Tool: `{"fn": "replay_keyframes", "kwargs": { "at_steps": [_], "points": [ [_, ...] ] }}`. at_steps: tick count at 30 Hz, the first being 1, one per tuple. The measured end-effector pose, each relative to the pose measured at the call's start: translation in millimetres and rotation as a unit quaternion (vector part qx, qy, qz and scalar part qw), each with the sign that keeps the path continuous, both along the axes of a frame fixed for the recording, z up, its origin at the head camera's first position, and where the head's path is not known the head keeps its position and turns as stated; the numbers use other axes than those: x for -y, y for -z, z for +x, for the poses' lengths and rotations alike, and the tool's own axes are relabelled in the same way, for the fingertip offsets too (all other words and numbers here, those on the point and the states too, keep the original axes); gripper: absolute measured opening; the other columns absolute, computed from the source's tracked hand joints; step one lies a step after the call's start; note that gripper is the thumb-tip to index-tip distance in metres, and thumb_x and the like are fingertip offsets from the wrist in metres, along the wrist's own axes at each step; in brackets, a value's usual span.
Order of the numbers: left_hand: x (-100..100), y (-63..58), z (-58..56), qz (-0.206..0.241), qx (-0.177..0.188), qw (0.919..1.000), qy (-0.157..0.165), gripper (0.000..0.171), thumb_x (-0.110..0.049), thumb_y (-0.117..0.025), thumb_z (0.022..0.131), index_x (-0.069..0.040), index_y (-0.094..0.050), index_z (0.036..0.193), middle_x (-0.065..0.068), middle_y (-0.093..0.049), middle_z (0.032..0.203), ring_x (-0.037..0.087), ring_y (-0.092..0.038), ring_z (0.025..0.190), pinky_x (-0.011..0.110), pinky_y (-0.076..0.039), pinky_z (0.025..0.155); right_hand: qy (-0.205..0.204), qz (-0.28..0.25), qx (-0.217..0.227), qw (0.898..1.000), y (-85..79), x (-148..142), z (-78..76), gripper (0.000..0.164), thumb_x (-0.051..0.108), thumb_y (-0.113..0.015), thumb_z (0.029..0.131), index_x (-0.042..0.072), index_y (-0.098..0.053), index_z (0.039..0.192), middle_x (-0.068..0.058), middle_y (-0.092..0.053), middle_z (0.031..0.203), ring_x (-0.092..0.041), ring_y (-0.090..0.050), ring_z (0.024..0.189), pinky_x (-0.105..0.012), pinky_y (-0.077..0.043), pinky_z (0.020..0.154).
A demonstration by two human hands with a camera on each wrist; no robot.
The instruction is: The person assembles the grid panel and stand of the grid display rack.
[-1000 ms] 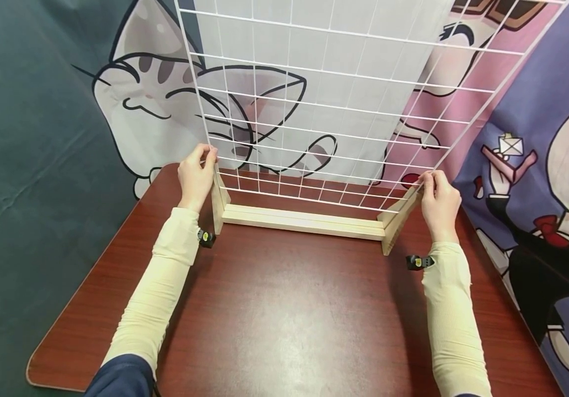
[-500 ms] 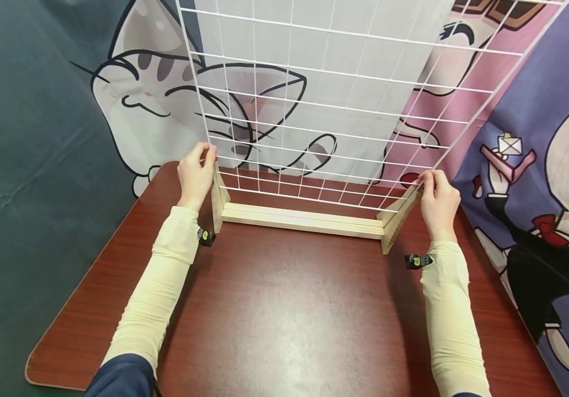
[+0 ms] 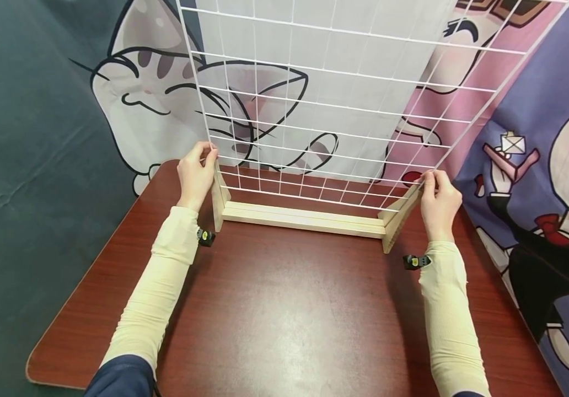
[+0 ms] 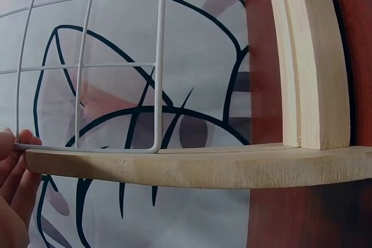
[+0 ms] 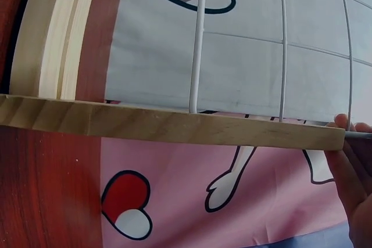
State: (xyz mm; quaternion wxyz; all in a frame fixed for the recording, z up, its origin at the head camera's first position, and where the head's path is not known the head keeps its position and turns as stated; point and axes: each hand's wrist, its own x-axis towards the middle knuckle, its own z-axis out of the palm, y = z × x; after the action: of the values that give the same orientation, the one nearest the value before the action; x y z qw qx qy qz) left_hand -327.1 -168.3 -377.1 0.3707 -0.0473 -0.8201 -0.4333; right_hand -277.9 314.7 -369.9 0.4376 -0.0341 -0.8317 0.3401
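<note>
A white wire grid panel (image 3: 314,102) stands upright between the two side boards of a pale wooden stand (image 3: 304,219). My left hand (image 3: 196,175) pinches the panel's left edge wire just above the top of the left side board (image 4: 192,168). On the other side, my right hand (image 3: 440,204) pinches the right edge wire at the top of the right side board (image 5: 174,126). The panel's bottom wire hangs above the grooved wooden crossbar (image 4: 302,56), with a gap between them in both wrist views. The panel's top runs out of the head view.
The stand rests on a reddish-brown wooden table (image 3: 284,309), toward its far edge. Behind it hangs a printed cloth backdrop (image 3: 140,110) with cartoon figures. Dark green cloth (image 3: 26,165) lines the left side, blue printed cloth (image 3: 517,182) the right.
</note>
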Motion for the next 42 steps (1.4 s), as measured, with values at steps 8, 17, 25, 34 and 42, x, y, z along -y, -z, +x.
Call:
{"fn": "replay_keyframes", "kwargs": {
  "at_steps": [8,17,25,34,42],
  "points": [
    [-1.7,4.6,-0.6,0.021,-0.006,0.9998,-0.004,0.015,-0.015,-0.063,0.094,-0.004,-0.069,0.102,0.012,-0.075,0.097,0.024,-0.072,0.092,0.033,-0.055,0.087,0.006,0.002,-0.008,1.000,-0.3,3.7,-0.7,0.030,0.024,-0.052,0.100,-0.002,-0.067,0.097,-0.019,-0.074,0.090,0.035,-0.040,0.069,0.002,-0.030,0.066],
    [-7.8,1.6,-3.8,0.027,-0.021,0.9994,0.006,0.017,-0.012,-0.064,0.092,-0.002,-0.069,0.104,0.014,-0.075,0.098,0.026,-0.073,0.092,0.035,-0.055,0.084,0.028,0.001,-0.023,0.999,1.0,2.6,0.4,0.028,0.022,-0.052,0.099,-0.001,-0.068,0.094,-0.018,-0.074,0.088,0.035,-0.040,0.069,-0.001,-0.028,0.066],
    [-6.9,2.1,-3.3,0.040,-0.025,0.9989,0.007,0.013,-0.008,-0.066,0.089,0.000,-0.070,0.100,0.015,-0.075,0.096,0.027,-0.073,0.089,0.024,-0.055,0.081,0.034,0.005,-0.021,0.999,0.7,6.6,-0.2,0.028,0.023,-0.053,0.098,0.002,-0.070,0.093,-0.012,-0.075,0.088,0.035,-0.039,0.068,-0.004,-0.028,0.065],
    [-6.6,1.8,-4.2,0.040,-0.021,0.9990,-0.002,0.015,-0.012,-0.066,0.090,-0.002,-0.070,0.099,0.014,-0.076,0.095,0.023,-0.074,0.088,0.006,-0.048,0.078,0.028,0.003,-0.008,1.000,-1.5,5.1,-0.4,0.027,0.022,-0.053,0.098,0.001,-0.069,0.095,-0.014,-0.075,0.089,0.036,-0.040,0.068,-0.005,-0.026,0.064],
    [-7.8,2.7,-3.4,0.046,-0.005,0.9988,-0.014,0.016,-0.014,-0.065,0.090,-0.003,-0.071,0.101,0.012,-0.076,0.096,0.021,-0.073,0.090,0.007,-0.048,0.078,0.021,-0.002,0.000,1.000,-0.6,3.5,-0.7,0.026,0.021,-0.054,0.097,0.000,-0.068,0.097,-0.019,-0.074,0.090,0.036,-0.040,0.065,-0.001,-0.028,0.067]
  ]
}}
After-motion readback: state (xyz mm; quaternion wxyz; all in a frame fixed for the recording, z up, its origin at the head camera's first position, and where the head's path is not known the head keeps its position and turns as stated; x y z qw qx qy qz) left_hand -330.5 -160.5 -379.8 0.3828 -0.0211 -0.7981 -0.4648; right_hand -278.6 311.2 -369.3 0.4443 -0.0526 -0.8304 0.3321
